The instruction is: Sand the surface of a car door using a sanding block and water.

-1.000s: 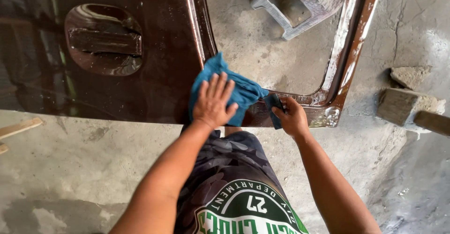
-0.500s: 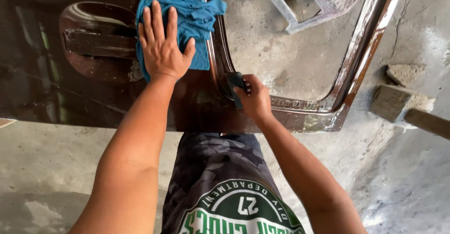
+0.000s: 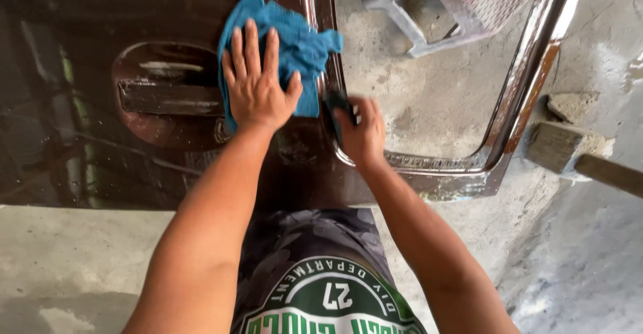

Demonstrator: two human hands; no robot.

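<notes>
Vs half a second ago: left hand (image 3: 258, 83) and the crumpled blue terry cloth (image 3: 288, 46) sit at nearly the same spot on the panel, fingers pointing to 12 o'clock as before. A second ago both were lower, at the panel's bottom edge by the window-frame corner, so the cloth has gone up toward 12 o'clock. Right hand (image 3: 362, 133) has shifted from the lower frame corner up onto the frame's vertical bar and is motion-blurred now.

Grip: left hand is flat, fingers spread, palm pressing the cloth onto the panel, not closed around it. Right hand is curled on a small dark object (image 3: 337, 110), partly hidden and blurred; can't tell what it is.

Cloth location: on the glossy dark brown metal car door panel (image 3: 80, 140), upper middle of view, at 3 o'clock of the recessed oval door-handle pocket (image 3: 161, 93), its right edge touching the chrome-trimmed window frame (image 3: 529, 86).

Materials and shapes: the panel is wet-looking, reflective, speckled with droplets. The frame is rounded, shiny, with a rusty-orange strip on its right bar. The cloth is soft, nubby, bunched at the top. Through the frame opening is rough grey concrete floor (image 3: 80, 254), plus a grey plastic stool (image 3: 435, 6) with a lattice seat at 1 o'clock. At 3 o'clock, well apart from the hands, sits a squared weathered wooden block (image 3: 556, 143), and a rough stone chunk (image 3: 573, 105) lies just beside it.
</notes>
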